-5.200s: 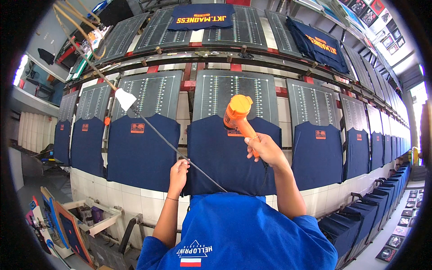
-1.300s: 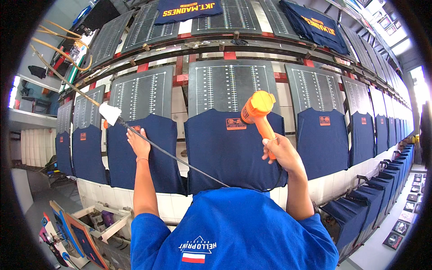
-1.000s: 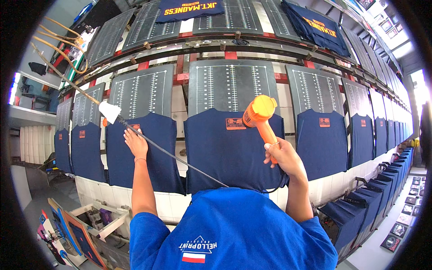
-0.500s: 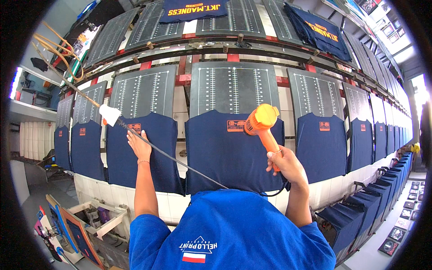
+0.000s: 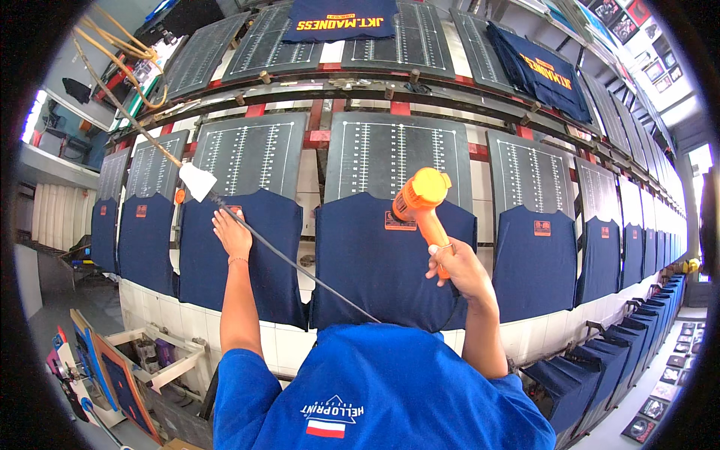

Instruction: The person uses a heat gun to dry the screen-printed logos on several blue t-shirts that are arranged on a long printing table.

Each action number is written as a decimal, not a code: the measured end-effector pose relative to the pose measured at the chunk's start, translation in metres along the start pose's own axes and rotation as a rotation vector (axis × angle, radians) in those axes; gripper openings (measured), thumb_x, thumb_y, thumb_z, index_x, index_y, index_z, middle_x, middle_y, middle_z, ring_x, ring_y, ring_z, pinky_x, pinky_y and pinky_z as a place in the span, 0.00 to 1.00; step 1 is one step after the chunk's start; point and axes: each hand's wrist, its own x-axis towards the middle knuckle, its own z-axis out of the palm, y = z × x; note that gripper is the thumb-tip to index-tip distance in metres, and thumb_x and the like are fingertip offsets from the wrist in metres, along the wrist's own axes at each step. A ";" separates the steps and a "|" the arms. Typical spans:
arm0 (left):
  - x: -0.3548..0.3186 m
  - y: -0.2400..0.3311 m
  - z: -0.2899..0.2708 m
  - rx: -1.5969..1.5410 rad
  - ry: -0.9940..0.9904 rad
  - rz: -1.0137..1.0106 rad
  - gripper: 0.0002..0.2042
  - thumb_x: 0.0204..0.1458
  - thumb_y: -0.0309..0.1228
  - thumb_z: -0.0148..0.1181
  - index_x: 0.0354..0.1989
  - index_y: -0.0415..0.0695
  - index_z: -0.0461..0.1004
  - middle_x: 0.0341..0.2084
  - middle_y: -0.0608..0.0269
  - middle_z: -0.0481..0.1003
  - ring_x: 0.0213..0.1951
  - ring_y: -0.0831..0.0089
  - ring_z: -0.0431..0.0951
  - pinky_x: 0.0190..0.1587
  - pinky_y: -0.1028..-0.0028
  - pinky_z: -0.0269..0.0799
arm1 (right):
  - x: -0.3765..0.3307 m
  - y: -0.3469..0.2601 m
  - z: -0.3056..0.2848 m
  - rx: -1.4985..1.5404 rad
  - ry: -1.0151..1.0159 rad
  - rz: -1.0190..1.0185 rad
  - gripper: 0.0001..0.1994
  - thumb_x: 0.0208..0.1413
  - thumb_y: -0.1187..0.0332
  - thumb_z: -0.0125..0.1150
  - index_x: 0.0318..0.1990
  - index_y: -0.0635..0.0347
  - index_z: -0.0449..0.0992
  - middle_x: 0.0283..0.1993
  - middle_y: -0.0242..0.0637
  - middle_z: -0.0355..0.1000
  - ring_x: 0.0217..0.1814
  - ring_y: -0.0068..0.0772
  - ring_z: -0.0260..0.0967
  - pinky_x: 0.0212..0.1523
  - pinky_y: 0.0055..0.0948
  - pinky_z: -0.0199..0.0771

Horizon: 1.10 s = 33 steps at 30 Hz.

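My right hand (image 5: pixel 463 271) is wrapped around the handle of an orange hair dryer (image 5: pixel 425 196). Its dark nozzle hangs over the small orange print (image 5: pixel 397 220) on a navy shirt panel (image 5: pixel 386 274) in the middle, hiding part of that print. On the neighbouring navy panel (image 5: pixel 262 247) to the left, my left hand (image 5: pixel 235 234) lies flat with fingers stretched, the tips at the lower edge of another small orange print (image 5: pixel 232 211). A dark cord (image 5: pixel 307 277) runs diagonally past my left hand, from a white plug connector (image 5: pixel 198 182) toward my chest.
Dark boards (image 5: pixel 394 157) with white ruler marks carry the panels in a long row curving right. Across a rail (image 5: pixel 337 88), a second row bears folded navy shirts (image 5: pixel 341 19) with yellow lettering. Tan cables (image 5: pixel 124 49) hang at upper left; framed screens (image 5: pixel 124 382) lean at lower left.
My right hand has shifted the hair dryer left, so its nozzle now sits over the middle panel's print. My left hand stays flat on the left panel. The whole view has shifted slightly.
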 end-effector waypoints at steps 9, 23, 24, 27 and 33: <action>0.006 0.008 -0.004 0.048 0.028 -0.054 0.30 0.65 0.43 0.42 0.68 0.31 0.54 0.68 0.39 0.54 0.70 0.43 0.51 0.70 0.49 0.47 | 0.012 -0.003 0.017 -0.032 -0.037 -0.030 0.16 0.61 0.60 0.59 0.45 0.66 0.71 0.28 0.32 0.71 0.27 0.24 0.75 0.22 0.22 0.72; -0.104 0.065 -0.047 -1.103 -0.303 0.090 0.30 0.66 0.51 0.38 0.62 0.34 0.64 0.59 0.45 0.66 0.62 0.54 0.62 0.65 0.57 0.54 | -0.028 0.001 0.030 -0.184 0.042 -0.034 0.17 0.61 0.62 0.60 0.48 0.66 0.70 0.30 0.33 0.72 0.28 0.22 0.74 0.24 0.20 0.72; -0.124 0.070 -0.059 -1.469 -0.453 0.013 0.31 0.66 0.54 0.36 0.59 0.35 0.67 0.55 0.47 0.70 0.58 0.58 0.68 0.62 0.60 0.59 | -0.029 0.003 0.027 -0.131 0.025 -0.031 0.17 0.60 0.60 0.61 0.47 0.66 0.70 0.29 0.32 0.72 0.28 0.21 0.73 0.24 0.21 0.72; -0.173 0.085 -0.089 -1.793 -0.858 0.128 0.32 0.67 0.56 0.34 0.51 0.37 0.74 0.39 0.55 0.78 0.44 0.66 0.76 0.51 0.67 0.68 | -0.031 0.005 0.019 -0.048 0.010 -0.045 0.17 0.60 0.58 0.61 0.45 0.65 0.70 0.28 0.31 0.70 0.27 0.20 0.72 0.23 0.21 0.71; -0.227 0.146 -0.127 -1.020 -1.328 0.514 0.24 0.69 0.42 0.38 0.46 0.35 0.77 0.43 0.57 0.79 0.42 0.70 0.77 0.51 0.70 0.71 | -0.056 0.024 -0.026 0.168 -0.007 -0.105 0.15 0.61 0.58 0.60 0.40 0.62 0.70 0.28 0.31 0.69 0.26 0.20 0.71 0.22 0.19 0.69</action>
